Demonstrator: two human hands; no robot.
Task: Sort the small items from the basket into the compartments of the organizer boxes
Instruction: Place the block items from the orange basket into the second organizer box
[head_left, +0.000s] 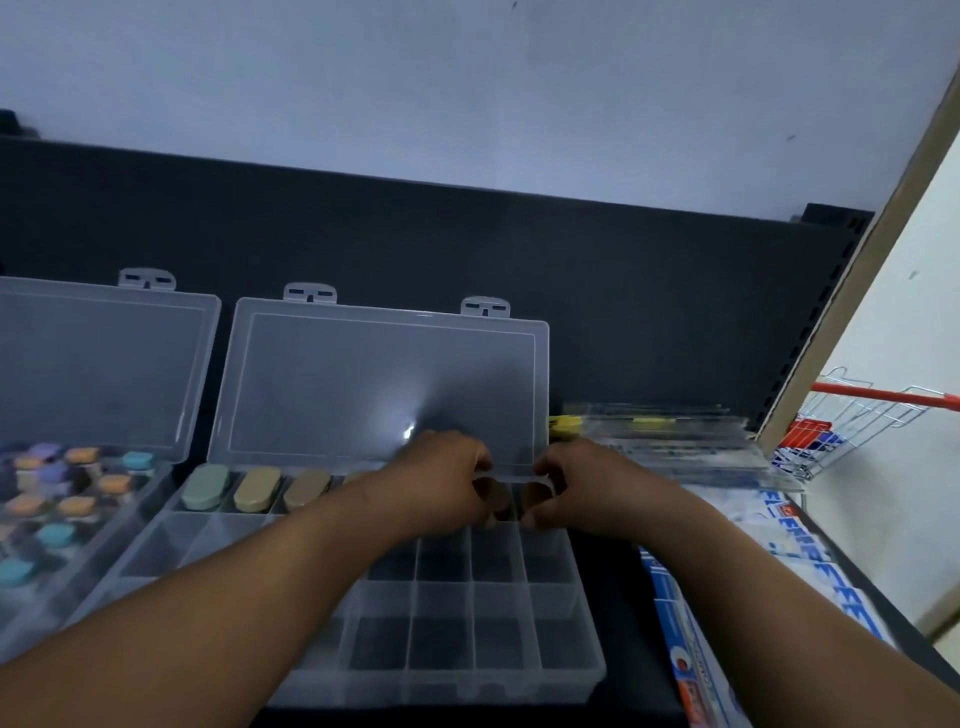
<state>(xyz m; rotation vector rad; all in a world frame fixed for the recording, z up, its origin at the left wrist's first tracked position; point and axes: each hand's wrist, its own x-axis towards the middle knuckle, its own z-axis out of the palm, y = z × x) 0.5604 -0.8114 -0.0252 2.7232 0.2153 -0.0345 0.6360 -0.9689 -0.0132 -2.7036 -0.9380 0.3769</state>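
Crowding together over the back row of the middle organizer box (584, 613), left hand (441, 488) and right hand (576, 488) curl their fingers, likely seating a piece beside the tan pieces (257, 491). Whether either grips anything, I cannot tell. Basket (852, 431) sits far right.

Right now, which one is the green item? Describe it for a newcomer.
Start at the mostly empty organizer box, lid propped open. Its far row holds pieces side by side. The green item is leftmost; its neighbours are tan.
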